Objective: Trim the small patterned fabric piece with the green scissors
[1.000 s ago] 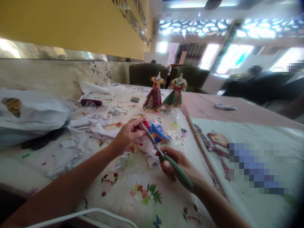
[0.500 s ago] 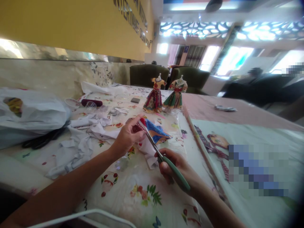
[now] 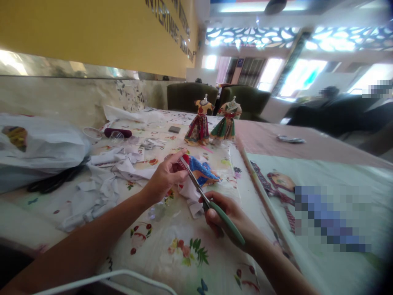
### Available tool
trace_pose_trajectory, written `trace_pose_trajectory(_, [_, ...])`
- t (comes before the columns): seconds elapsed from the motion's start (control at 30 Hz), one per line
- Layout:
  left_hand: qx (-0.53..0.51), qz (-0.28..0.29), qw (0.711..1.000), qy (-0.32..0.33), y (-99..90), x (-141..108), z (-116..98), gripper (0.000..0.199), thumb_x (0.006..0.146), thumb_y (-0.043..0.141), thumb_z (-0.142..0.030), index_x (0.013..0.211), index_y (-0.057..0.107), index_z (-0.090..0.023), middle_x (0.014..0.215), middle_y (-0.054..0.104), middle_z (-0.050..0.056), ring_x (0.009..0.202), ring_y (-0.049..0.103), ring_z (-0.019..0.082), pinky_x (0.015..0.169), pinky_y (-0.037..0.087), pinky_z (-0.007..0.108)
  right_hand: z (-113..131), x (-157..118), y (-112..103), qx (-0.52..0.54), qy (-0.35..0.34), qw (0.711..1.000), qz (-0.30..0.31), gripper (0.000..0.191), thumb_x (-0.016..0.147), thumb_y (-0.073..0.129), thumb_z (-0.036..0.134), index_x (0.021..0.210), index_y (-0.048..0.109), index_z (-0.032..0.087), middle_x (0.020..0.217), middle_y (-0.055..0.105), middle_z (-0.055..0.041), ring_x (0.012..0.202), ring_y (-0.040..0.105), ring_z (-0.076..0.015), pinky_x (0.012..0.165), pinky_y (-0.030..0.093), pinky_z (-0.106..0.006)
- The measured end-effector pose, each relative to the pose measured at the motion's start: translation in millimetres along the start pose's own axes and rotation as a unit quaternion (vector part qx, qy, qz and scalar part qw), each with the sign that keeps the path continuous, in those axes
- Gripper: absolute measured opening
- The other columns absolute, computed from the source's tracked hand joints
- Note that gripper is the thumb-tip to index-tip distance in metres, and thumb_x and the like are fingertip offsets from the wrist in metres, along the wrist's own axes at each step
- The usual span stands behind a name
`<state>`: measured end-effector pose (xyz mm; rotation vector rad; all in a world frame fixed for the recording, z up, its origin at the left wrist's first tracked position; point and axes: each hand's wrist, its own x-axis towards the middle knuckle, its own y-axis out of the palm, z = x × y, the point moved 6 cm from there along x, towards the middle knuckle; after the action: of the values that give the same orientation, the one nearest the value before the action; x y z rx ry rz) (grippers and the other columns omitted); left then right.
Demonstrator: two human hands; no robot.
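Note:
My left hand [image 3: 168, 175] pinches a small piece of red cloth [image 3: 186, 159], which hangs together with blue dotted and orange cloth [image 3: 201, 171]. My right hand [image 3: 222, 215] grips a pair of scissors [image 3: 225, 221] with green handles. Their blades point up and left and lie against the red cloth near my left fingertips; whether they are parted I cannot tell. White fabric [image 3: 192, 198] lies under the blades. Just beyond my hands stand two small dress forms, one in a maroon and yellow dress [image 3: 199, 127], the other in a green and cream dress [image 3: 226, 125].
White scraps [image 3: 101, 192] spread across the flowered tablecloth [image 3: 166, 262] on my left, beside a plastic bag [image 3: 46, 143] and black-handled scissors [image 3: 55, 180]. A maroon case [image 3: 118, 132] lies farther back. Patterned cloth pieces [image 3: 281, 182] lie on the right. A white bar [image 3: 123, 273] crosses the near edge.
The blue and orange cloth has shifted and folded slightly beside the blades. Both hands keep nearly the same place and grip.

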<state>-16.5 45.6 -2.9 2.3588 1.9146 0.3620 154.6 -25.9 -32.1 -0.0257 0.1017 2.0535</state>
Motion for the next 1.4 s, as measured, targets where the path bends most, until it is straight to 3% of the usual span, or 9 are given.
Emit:
trace_pose_trajectory(0.13, [-0.005, -0.006, 1.0, -0.022, 0.4, 0.2, 2.2, 0.09, 0.07, 0.08, -0.023, 0.153, 0.044, -0.019, 0.095, 0.067, 0.005, 0.082, 0.061, 0.015, 0.07, 0.051, 0.025, 0.7, -0.3, 0.5, -0.003, 0.003, 1.0, 0.0, 0.06, 0.073, 0.077, 0.067, 0.099, 0.055, 0.018, 0.055, 0.046, 0.0104, 0.042, 0.04, -0.006, 0.041, 0.031, -0.019])
trace_pose_trajectory(0.37, [-0.005, 0.024, 1.0, -0.011, 1.8, 1.3, 2.3, 0.083, 0.071, 0.075, -0.017, 0.15, 0.049, -0.019, 0.105, 0.068, 0.006, 0.09, 0.061, 0.016, 0.074, 0.049, 0.024, 2.5, -0.4, 1.5, 0.001, 0.011, 1.0, 0.001, 0.062, 0.071, 0.078, 0.069, 0.098, 0.054, 0.017, 0.057, 0.047, 0.0101, 0.042, 0.04, -0.0053, 0.04, 0.03, -0.018])
trace_pose_trajectory(0.67, [-0.008, 0.008, 0.999, -0.036, 0.5, 1.8, 5.5, 0.086, 0.07, 0.078, -0.02, 0.151, 0.047, -0.017, 0.095, 0.069, 0.004, 0.079, 0.062, 0.014, 0.072, 0.049, 0.025, 1.4, 0.1, 1.3, 0.011, 0.017, 1.0, -0.003, 0.06, 0.07, 0.08, 0.066, 0.096, 0.055, 0.018, 0.057, 0.046, 0.0105, 0.042, 0.04, -0.0051, 0.04, 0.033, -0.018])
trace_pose_trajectory(0.9, [-0.012, 0.011, 0.999, -0.047, 3.3, -0.2, 4.6, 0.086, 0.068, 0.073, -0.014, 0.15, 0.048, -0.016, 0.098, 0.069, 0.005, 0.079, 0.062, 0.014, 0.072, 0.051, 0.027, -0.3, 1.2, 1.7, 0.018, 0.021, 1.0, 0.002, 0.062, 0.069, 0.081, 0.067, 0.098, 0.055, 0.018, 0.057, 0.047, 0.0103, 0.041, 0.04, -0.0048, 0.039, 0.032, -0.018])
trace_pose_trajectory(1.1, [-0.036, -0.002, 0.998, -0.046, 1.6, 1.4, 5.7, 0.074, 0.072, 0.073, -0.021, 0.143, 0.055, -0.015, 0.101, 0.07, 0.006, 0.088, 0.066, 0.017, 0.083, 0.053, 0.03, -0.5, 0.7, 1.2, 0.015, 0.029, 0.999, 0.002, 0.063, 0.068, 0.082, 0.066, 0.098, 0.055, 0.017, 0.056, 0.047, 0.0109, 0.042, 0.041, -0.005, 0.039, 0.032, -0.017])
trace_pose_trajectory(1.4, [-0.018, -0.067, 0.998, -0.008, -3.8, 2.2, 3.1, 0.077, 0.07, 0.08, -0.022, 0.142, 0.056, -0.018, 0.103, 0.068, 0.005, 0.089, 0.063, 0.016, 0.077, 0.054, 0.027, -4.1, 0.4, 0.2, 0.023, 0.037, 0.999, -0.001, 0.058, 0.071, 0.081, 0.063, 0.096, 0.054, 0.019, 0.055, 0.046, 0.0105, 0.042, 0.039, -0.0058, 0.039, 0.031, -0.018])
